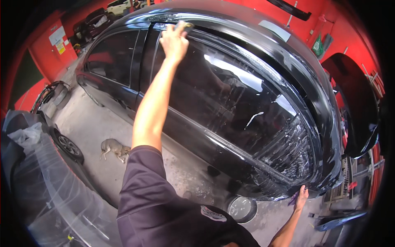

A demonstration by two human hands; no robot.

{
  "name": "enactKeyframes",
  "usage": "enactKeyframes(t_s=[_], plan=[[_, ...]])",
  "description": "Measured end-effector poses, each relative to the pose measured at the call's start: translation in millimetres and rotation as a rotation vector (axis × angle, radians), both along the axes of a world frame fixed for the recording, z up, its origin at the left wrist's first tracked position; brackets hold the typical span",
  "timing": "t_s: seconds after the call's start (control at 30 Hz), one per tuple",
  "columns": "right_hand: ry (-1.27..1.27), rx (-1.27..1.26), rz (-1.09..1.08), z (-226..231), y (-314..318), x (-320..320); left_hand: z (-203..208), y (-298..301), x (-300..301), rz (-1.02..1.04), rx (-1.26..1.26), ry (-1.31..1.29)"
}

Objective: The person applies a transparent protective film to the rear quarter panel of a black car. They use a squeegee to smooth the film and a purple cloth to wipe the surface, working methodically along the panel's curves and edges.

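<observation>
My left arm reaches up across the side of a black car (197,133). At the roof edge above the door window, my left hand (175,45) is closed around a small dark block (187,27), pressed to the bodywork. Whitish wet residue streaks the roof rail and the window (197,78), thickest on the small rear pane (288,152). Down at the rear lower right, my right hand (302,198) is by the car's body, its fingers curled around a crumpled purple cloth (293,199). Its fingers are partly hidden.
A round basin of liquid (242,209) stands on the floor below the car. A dog (114,149) lies on the concrete to the left. Another car under plastic sheeting (53,185) stands at far left. A black panel (354,99) and racks are at right.
</observation>
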State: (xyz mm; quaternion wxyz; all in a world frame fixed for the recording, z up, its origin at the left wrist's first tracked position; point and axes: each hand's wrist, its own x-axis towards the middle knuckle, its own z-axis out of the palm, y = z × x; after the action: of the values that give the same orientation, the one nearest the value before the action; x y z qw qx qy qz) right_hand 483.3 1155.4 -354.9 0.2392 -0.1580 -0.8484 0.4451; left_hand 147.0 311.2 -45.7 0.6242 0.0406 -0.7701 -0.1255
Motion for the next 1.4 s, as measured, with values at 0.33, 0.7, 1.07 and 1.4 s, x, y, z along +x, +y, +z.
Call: enactKeyframes(t_s=[0.33, 0.7, 1.07, 1.4], plan=[[-0.186, -0.141, -0.001, 34, -11, 21, -21, 13, 21, -0.288, -0.211, 0.033], [-0.355, -0.14, -0.082, 60, -39, 29, -19, -56, -18, -0.15, -0.074, -0.023], [-0.322, -0.22, -0.116, 29, -28, 14, -32, -75, -24, -0.14, 0.02, -0.024], [-0.373, -0.099, -0.132, 26, -15, 12, -46, -97, -28, -0.131, 0.072, -0.017]])
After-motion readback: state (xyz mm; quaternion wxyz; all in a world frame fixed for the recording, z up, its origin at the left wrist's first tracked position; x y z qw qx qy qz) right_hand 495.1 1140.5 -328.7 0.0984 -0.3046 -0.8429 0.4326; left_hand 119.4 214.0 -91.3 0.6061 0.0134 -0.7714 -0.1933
